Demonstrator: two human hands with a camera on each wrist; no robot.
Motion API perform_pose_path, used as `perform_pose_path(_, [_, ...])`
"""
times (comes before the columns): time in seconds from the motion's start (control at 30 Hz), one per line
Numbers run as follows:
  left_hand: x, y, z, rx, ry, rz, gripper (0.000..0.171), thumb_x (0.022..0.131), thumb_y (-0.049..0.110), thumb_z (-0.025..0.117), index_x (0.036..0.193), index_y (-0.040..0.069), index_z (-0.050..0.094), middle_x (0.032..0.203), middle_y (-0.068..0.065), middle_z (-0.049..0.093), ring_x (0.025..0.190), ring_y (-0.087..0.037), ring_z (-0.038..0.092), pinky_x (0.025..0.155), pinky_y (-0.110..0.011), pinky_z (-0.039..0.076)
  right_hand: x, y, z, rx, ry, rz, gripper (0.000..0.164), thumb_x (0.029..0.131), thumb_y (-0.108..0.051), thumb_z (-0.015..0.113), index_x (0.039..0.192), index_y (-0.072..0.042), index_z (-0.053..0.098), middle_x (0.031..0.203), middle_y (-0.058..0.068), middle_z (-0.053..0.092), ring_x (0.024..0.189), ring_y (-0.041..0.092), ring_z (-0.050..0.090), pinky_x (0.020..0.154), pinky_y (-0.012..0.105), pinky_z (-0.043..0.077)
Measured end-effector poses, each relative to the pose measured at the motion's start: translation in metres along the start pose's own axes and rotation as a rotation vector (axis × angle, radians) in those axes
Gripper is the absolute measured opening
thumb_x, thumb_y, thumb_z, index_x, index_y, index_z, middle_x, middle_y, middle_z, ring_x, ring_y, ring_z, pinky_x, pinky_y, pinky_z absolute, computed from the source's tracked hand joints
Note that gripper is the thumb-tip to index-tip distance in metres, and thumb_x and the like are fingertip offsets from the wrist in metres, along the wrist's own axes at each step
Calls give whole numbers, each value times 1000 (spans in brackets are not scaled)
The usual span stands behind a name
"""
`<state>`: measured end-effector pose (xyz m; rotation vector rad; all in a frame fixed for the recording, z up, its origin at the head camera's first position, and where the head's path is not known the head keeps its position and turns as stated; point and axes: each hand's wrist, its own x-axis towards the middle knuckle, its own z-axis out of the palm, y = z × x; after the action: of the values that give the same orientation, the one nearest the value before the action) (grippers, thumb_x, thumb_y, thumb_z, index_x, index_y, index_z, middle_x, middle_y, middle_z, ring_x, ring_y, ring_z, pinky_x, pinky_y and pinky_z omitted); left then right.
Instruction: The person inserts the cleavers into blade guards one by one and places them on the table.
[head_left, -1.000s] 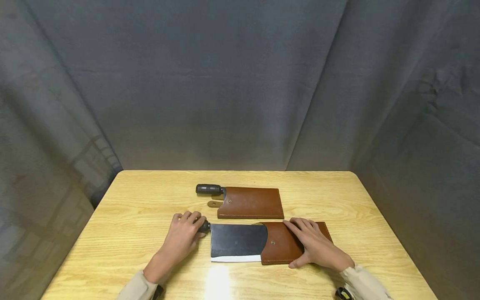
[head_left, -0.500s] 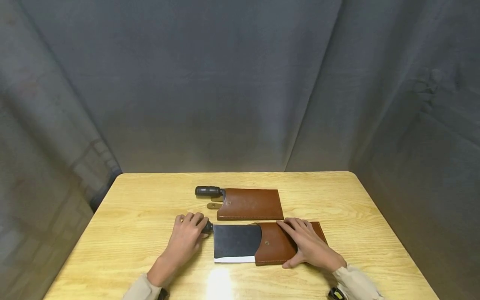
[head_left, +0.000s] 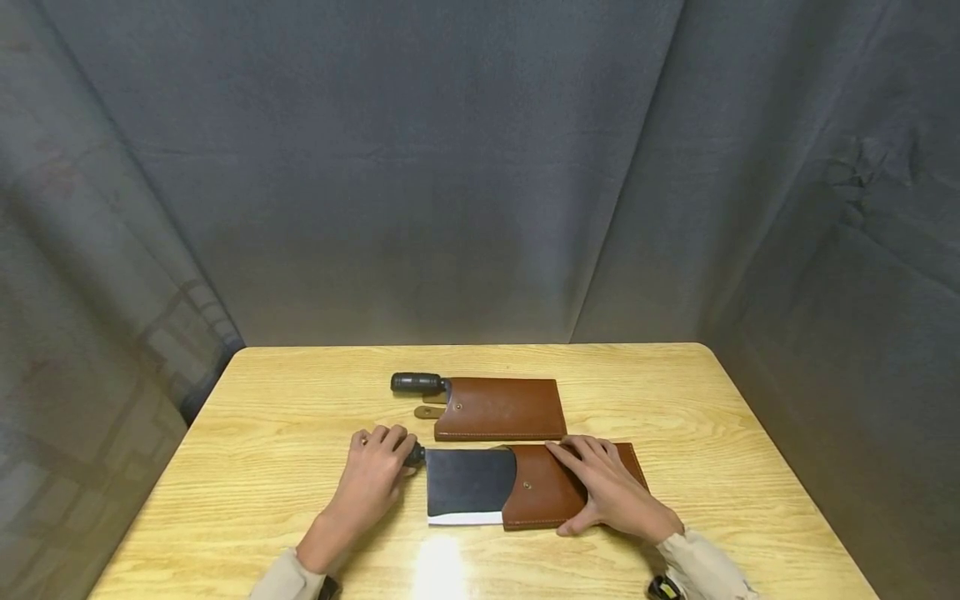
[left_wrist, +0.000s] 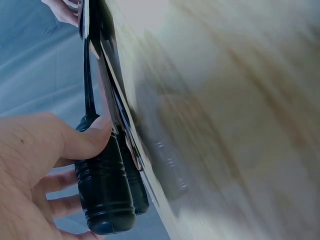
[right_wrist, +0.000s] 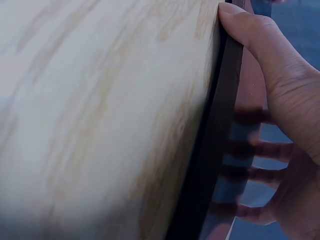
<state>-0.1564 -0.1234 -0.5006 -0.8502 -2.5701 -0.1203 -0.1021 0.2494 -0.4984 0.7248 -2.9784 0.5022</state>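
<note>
My left hand (head_left: 369,477) grips the black ribbed handle (left_wrist: 106,192) of a cleaver, its thumb lying along the handle's top end in the left wrist view. The cleaver's dark blade (head_left: 467,481), with a bright edge facing me, lies partly inside a brown leather sheath (head_left: 536,500). Across that sheath spreads my right hand (head_left: 613,493), thumb at the near edge and fingers towards the far edge. The right wrist view shows the thumb (right_wrist: 250,27) against the sheath's dark side (right_wrist: 212,135). The part of the blade inside the leather is hidden.
Just behind lies a second cleaver in a matching brown sheath (head_left: 502,408), its black handle (head_left: 417,382) and a strap tab (head_left: 429,412) sticking out leftward. Both sit on a light wooden table (head_left: 247,442). Grey curtains (head_left: 420,183) hang behind and at the sides.
My right hand and the near sheath have slid left over the blade, so less of it shows. The left hand keeps its grip and has barely moved. The far cleaver stays put.
</note>
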Motion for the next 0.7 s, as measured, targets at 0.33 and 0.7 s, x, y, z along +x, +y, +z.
perform_pose_path(0.33, [0, 2, 1, 0, -16, -6, 41, 75, 25, 83, 111, 10, 70, 107, -5, 65, 94, -25, 60, 80, -50, 53, 6, -7, 3, 7, -24, 0, 120, 52, -73, 79, 150, -15, 40, 141, 13, 47, 129, 33, 43, 102, 63, 31])
perform_pose_path(0.7, [-1, 2, 1, 6, -7, -21, 42, 74, 25, 84, 111, 11, 70, 107, -5, 64, 95, -26, 60, 81, -52, 52, 12, -11, 3, -30, -15, -30, 120, 51, -72, 81, 150, -16, 41, 139, 10, 48, 127, 30, 44, 102, 59, 33])
